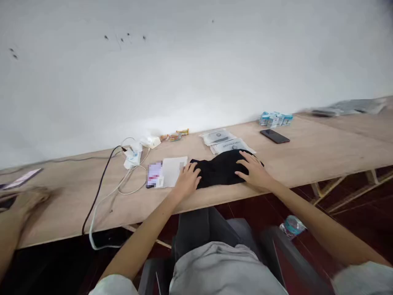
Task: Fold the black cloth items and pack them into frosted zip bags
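Observation:
A piece of black folded cloth lies on the table in front of me. On its left end rests my left hand, fingers loosely spread. My right hand lies on its right end with the fingers apart. Just left of the cloth is a white flat packet, beside a phone with a lit, blurred screen. Behind the cloth are flat plastic packages with dark print. What kind of garment the cloth is, I cannot tell.
White cables and a dark cable hang over the table's front edge at left. Another person's hand is at far left. A dark phone and small blue-white boxes stand at right. A bottle lies on the floor.

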Available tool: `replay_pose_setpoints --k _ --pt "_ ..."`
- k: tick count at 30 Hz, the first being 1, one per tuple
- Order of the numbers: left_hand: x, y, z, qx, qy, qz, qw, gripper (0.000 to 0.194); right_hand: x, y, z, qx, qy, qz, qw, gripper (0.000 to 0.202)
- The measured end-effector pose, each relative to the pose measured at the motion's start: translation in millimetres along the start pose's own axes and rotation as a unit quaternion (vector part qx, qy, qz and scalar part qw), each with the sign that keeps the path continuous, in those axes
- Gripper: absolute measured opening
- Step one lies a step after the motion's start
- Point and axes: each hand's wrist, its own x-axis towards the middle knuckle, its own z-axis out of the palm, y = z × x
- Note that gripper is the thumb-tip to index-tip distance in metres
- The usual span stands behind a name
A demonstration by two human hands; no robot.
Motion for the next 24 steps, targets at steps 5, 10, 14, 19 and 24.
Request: replay_pose_setpoints --k 5,10,14,19,24 --pt "-21 -1 -5.6 -0.013 -0.086 0.016 0.996 0.042 -12 11 -9 0.005 -0.107 -0.053 0.993 0.042" --pt "-25 -2 -3.4 0.027 -0.097 0.013 0.995 0.033 -11 15 -10 -0.008 -0.094 -0.058 0.994 0.031" --pt "-22 3 -0.9 0.039 -0.070 0.008 0.997 0.028 -8 14 -6 -0.010 -0.070 -0.058 0.996 0.024" --pt "-27 1 -19.5 -0.072 -0.097 -0.015 0.993 0.027 -14 10 -15 0.040 -0.102 -0.057 0.992 0.020" --pt "-24 -12 -47.9 -0.232 -0.149 -0.069 0.959 0.034 -8 5 -42 0.126 -0.170 -0.030 0.977 0.026"
